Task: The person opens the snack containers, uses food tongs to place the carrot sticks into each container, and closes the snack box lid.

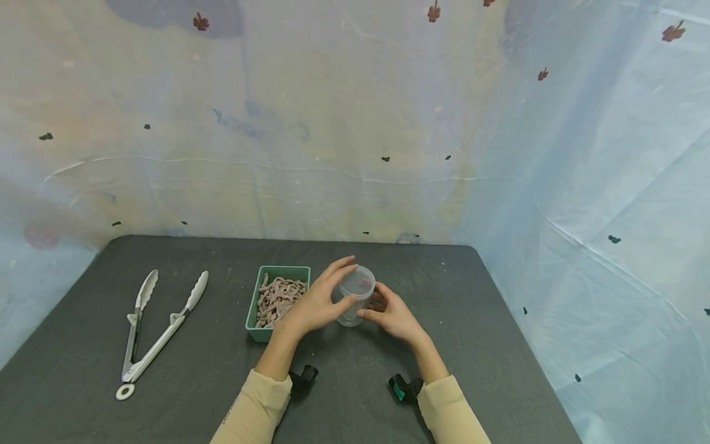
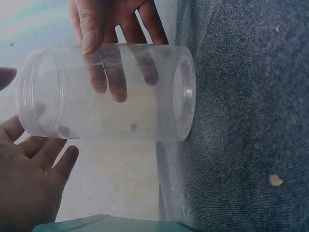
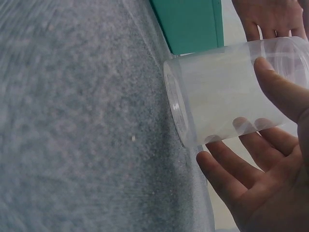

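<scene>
A clear plastic jar (image 1: 350, 317) with a translucent lid (image 1: 357, 282) stands upright on the dark cloth-covered table. My right hand (image 1: 395, 316) holds the jar's side, thumb on the near side and fingers round the back. In the right wrist view, the thumb (image 3: 280, 89) lies across the jar (image 3: 217, 92). My left hand (image 1: 318, 301) is spread about the lid end, its fingers mostly straight. Around the jar's top (image 2: 41, 94), the left wrist view shows the left fingers (image 2: 63, 164); whether all of them touch it, I cannot tell.
Left of the jar sits a green tray (image 1: 256, 305) of short, pinkish-brown, worm-like pieces (image 1: 280, 297), partly behind my left hand. Spread metal tongs (image 1: 158, 345) with pale tips lie farther left. A patterned sheet (image 1: 310, 123) hangs behind the table (image 1: 471, 370).
</scene>
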Demonstrator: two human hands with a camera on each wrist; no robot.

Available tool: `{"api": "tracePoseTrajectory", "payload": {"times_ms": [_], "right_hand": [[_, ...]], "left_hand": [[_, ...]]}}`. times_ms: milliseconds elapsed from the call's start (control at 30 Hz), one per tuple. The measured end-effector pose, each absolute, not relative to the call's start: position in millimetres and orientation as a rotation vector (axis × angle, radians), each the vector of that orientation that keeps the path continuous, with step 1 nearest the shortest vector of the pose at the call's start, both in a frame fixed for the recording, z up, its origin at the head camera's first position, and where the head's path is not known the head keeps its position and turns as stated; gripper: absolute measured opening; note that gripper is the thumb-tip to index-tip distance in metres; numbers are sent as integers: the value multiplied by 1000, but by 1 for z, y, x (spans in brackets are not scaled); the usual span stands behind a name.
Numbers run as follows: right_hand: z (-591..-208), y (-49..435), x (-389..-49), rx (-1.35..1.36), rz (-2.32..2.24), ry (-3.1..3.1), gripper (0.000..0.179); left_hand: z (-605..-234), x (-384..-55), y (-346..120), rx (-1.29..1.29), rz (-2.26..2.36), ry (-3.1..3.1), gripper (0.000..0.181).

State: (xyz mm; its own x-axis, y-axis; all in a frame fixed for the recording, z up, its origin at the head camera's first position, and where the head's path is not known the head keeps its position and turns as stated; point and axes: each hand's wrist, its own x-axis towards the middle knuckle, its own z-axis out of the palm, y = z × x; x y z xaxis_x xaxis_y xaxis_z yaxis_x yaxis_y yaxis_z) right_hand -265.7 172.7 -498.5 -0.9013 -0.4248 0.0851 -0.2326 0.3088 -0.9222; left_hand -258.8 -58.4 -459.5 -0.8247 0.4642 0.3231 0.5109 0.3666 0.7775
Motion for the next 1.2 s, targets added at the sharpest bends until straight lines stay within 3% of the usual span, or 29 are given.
{"api": "tracePoseTrajectory", "payload": {"times_ms": [1200], "right_hand": [[-497,173,-266,-614,-1636,2393,74]], "left_hand": [[-462,-259,-53,-736,-1387,-2513,61]]}}
